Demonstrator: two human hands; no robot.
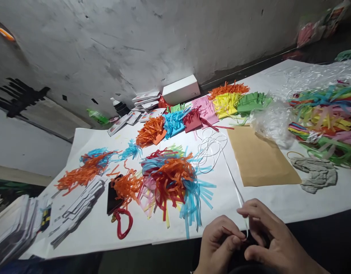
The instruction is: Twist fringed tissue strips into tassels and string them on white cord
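Just off the table's front edge, my left hand (221,243) is closed in a pinch. Its fingertips hold the end of a white string (235,182), and a thin reddish strip (227,230) pokes out between the fingers. My right hand (273,236) is close beside it, fingers curled around the string and thumb held apart. From the hands, the string runs up to a loose, tangled coil on the white table (215,224). To the left of the string lies a heap of shredded paper fringes (175,171) in orange, blue, red, pink and yellow.
A brown paper sheet (261,156) and a grey cloth (315,173) lie to the right, near clear plastic wrap (275,121) and coloured strips (332,118). Fringed paper bundles (226,104) and a white box (181,89) stand behind. Leftward are a black phone (114,199) and red cord (124,224).
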